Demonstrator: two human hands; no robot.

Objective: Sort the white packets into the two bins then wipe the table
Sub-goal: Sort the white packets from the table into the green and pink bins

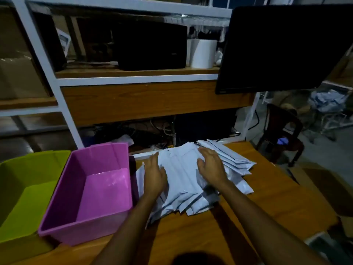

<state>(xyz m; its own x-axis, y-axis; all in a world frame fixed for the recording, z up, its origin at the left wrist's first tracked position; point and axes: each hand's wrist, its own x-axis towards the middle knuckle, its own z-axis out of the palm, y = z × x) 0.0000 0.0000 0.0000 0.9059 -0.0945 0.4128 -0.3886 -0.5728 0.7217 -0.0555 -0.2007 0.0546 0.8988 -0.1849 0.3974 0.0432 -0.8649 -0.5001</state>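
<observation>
My left hand (pixel 155 175) and right hand (pixel 212 166) rest flat, fingers spread, gripping nothing | white packets (pixel 183 188) heaped on the table (pixel 267 203) beside the empty pink bin (pixel 89 196) | light, slick, floppy; I'd pinch an exposed edge.

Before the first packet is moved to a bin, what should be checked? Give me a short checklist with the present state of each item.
1. Purple plastic bin has room: ok, nothing visible inside.
2. Green plastic bin has room: ok, the visible part holds nothing; its left side is out of frame.
3. Pile of white flat packets lies fully on the wooden table: ok.
4. Left hand and right hand rest flat on the pile, one packet singled out: not ok.
5. Sorting mark on packets readable: cannot tell, too dim.
6. Wiping cloth ready: cannot tell, none seen.
</observation>
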